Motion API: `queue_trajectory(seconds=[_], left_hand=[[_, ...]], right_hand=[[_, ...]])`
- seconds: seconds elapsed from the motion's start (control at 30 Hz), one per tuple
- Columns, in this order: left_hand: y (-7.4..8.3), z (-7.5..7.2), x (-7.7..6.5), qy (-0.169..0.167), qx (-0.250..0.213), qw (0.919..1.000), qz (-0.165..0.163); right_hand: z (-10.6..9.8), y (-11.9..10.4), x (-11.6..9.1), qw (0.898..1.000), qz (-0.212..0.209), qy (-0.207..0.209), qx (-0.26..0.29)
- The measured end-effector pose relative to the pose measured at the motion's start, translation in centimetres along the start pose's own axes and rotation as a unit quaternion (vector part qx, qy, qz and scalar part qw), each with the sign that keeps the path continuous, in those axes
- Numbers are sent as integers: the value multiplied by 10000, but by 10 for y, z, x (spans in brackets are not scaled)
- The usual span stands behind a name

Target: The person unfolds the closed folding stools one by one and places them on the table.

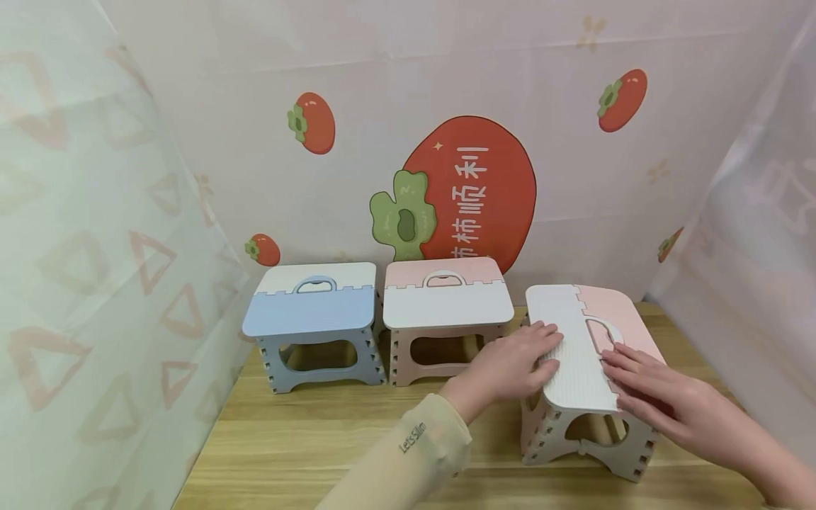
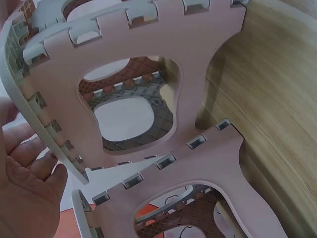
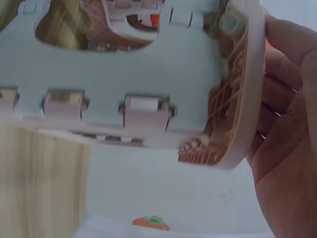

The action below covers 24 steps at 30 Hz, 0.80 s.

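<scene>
A pink and white folding step stool (image 1: 567, 361) stands unfolded at the right of the table, turned at an angle. My left hand (image 1: 510, 363) rests on the left edge of its white seat half, fingers extended over the top. On the pink half, near the handle (image 1: 607, 331), lies my right hand (image 1: 669, 393) with its fingers stretched out. The left wrist view has the left hand (image 2: 29, 173) beside the seat rim, next to a pink leg panel (image 2: 193, 74). In the right wrist view the right hand (image 3: 290, 114) is against the pink seat edge (image 3: 253, 89).
A second pink and white stool (image 1: 446, 308) stands at the back middle, with a blue and white stool (image 1: 312, 312) to its left. All are on a wood-grain table (image 1: 306, 439). A persimmon-printed cloth (image 1: 255, 142) hangs behind, and pale curtains flank both sides.
</scene>
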<state>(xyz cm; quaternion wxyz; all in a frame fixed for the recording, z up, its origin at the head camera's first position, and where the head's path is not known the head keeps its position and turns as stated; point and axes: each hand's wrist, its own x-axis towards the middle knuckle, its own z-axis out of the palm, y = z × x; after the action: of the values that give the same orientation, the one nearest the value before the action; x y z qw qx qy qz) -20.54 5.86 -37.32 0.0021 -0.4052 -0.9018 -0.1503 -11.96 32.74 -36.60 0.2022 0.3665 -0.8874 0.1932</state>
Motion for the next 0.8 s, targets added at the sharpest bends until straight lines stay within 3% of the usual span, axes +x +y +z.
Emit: queue_trajectory(seconds=[0.27,0.53,0.8], left_hand=[[-7,0,7,-29,197,9998,3],[-13,5,7,4,339,9991,256],[-14,4,7,-39,946,9940,554]], right_hand=[[11,-7,3,9948,-739,549,437],[16,-11,3,9917,-1008,781,182],[11,-11,2,9905,-1079,844,134]])
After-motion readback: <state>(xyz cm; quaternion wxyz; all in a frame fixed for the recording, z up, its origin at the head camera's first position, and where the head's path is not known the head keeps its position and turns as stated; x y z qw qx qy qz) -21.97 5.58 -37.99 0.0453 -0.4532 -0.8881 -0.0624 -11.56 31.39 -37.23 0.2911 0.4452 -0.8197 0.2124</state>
